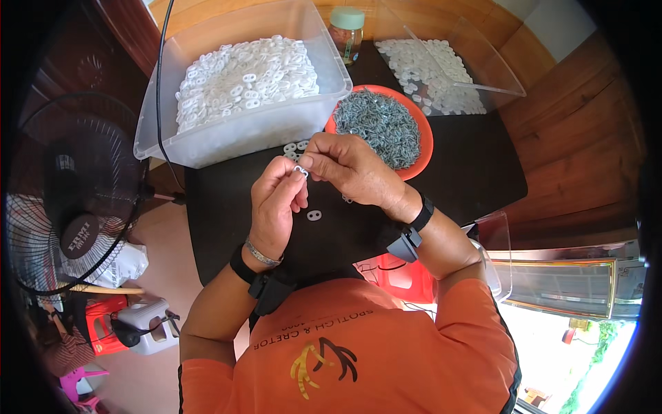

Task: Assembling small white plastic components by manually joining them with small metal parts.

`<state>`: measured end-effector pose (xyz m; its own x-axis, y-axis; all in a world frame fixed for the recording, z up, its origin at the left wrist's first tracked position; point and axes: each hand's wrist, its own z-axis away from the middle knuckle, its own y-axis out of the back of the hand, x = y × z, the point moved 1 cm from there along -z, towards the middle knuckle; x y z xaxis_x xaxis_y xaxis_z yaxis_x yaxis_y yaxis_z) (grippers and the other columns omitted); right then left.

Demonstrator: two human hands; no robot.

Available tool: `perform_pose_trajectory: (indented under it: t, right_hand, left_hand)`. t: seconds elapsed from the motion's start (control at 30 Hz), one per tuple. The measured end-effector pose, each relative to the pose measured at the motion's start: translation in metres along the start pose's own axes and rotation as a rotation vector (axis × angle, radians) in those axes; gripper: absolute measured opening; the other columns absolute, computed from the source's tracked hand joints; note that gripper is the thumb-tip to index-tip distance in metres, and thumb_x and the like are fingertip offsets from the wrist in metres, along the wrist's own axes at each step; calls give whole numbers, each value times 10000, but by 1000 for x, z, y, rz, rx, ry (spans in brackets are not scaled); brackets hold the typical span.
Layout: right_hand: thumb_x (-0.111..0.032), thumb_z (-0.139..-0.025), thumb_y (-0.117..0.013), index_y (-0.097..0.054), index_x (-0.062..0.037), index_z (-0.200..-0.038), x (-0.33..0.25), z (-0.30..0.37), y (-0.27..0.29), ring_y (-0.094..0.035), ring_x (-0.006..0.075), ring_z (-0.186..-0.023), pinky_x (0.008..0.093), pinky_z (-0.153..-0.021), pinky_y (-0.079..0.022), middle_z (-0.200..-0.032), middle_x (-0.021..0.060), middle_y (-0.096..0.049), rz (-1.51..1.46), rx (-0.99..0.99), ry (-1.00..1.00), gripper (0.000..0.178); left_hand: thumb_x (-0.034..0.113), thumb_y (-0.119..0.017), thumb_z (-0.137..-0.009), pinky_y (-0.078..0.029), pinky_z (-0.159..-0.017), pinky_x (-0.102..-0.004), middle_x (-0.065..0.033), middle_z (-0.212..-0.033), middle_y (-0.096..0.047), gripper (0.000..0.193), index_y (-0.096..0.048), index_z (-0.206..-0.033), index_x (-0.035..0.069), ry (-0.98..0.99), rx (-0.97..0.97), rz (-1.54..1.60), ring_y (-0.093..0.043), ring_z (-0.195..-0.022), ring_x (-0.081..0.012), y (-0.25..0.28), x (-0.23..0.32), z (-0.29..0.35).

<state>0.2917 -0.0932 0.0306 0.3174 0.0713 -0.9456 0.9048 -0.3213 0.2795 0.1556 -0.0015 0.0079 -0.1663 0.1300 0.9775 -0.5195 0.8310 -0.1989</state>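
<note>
My left hand (277, 196) pinches a small white plastic piece with two holes (301, 171) between thumb and fingers. Thumb and forefinger of my right hand (352, 165) are closed together at the upper edge of that same piece; whether they hold a screw or anything else there is hidden. Another two-holed white piece (314, 215) lies flat on the dark table (234, 228) just below my hands. Several more such pieces (291, 148) lie behind my fingers, partly covered. Just beyond my right hand stands an orange bowl (426, 138) full of small grey metal screws (379, 124).
A big translucent bin (255, 141) of white two-holed pieces stands at the back left. At the back right, a clear tray (507, 86) holds white pieces (434, 69). A jar with a green lid (347, 19) stands between them. A black fan (76, 200) is at the left.
</note>
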Motion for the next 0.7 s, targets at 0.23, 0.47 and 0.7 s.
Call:
perform_pose_trajectory:
  t: [0.23,0.47,0.7]
  right_hand:
    - [-123,-873,-638,-560,-3,-772,-9,4,-5,-520,194,-554,322,-544,-432,-622,101,-522,332,142,193,176]
    - [-152,-874,-641,-540,-12,-741,-11,4,-8,-513,299,-553,347,-527,-423,-636,140,-520,418,135,252,218]
    - [-188,-908,-617,-618,-17,-846,-11,3,5,-519,250,-559,321,-542,-429,-659,105,-564,347,154,131,182]
  left_hand:
    - [161,-483,-924,-339,-505,-206,8,-623,-474,165,-525,-834,29,-3,4,-4,-418,-561,-52,-2,-3,4]
    - [148,-471,-914,-341,-491,-208,3,-615,-477,165,-536,-842,15,29,15,32,-415,-538,-57,-4,-3,8]
    - [168,-491,-899,-343,-477,-200,-3,-606,-516,171,-531,-791,42,-13,112,-7,-453,-517,-64,7,6,-8]
